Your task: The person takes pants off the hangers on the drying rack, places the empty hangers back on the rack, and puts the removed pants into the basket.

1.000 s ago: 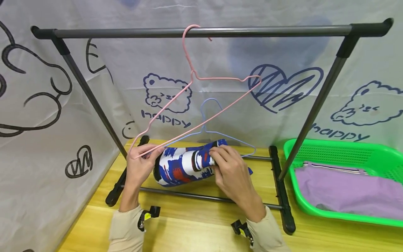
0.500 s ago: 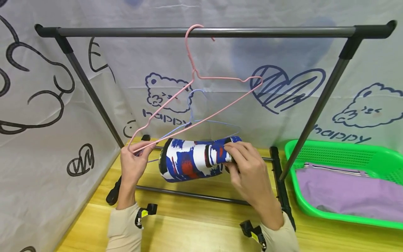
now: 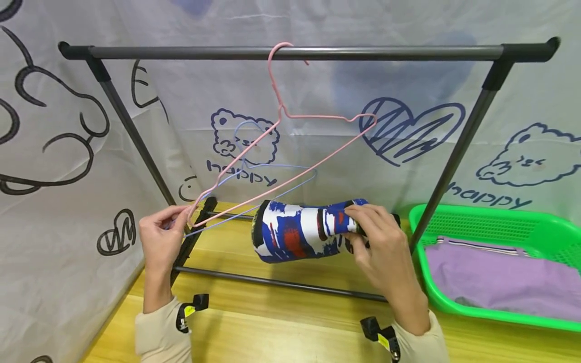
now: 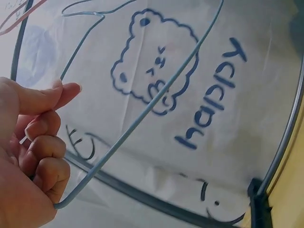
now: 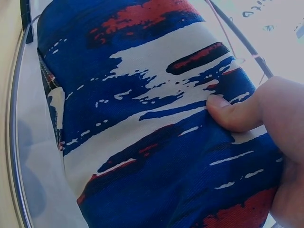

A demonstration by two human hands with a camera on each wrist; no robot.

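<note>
A blue wire hanger (image 4: pixel 128 134) is held by my left hand (image 3: pixel 160 243), thumb and curled fingers around one corner of it. Right beside that hand is the lower left end of the pink hanger (image 3: pixel 317 117), whose hook rests over the rack's top bar; whether they touch I cannot tell. My right hand (image 3: pixel 386 249) grips a rolled or folded garment (image 3: pixel 295 234) patterned in blue, white and red, with dark trim at its left end. In the right wrist view the thumb (image 5: pixel 232 111) presses on the cloth. The garment's exact kind does not show.
The grey metal rack (image 3: pixel 390 53) stands on a yellow wood-grain table (image 3: pixel 254 333), its lower bar (image 3: pixel 281 285) crossing beneath my hands. To the right, a green basket (image 3: pixel 431 282) contains folded purple cloth (image 3: pixel 495 277). White drawn-on sheeting hangs behind and left.
My left hand has shifted left, drawing the blue hanger leftward, apart from the garment. My right hand has carried the garment to the right. The pink hanger stays on the bar.
</note>
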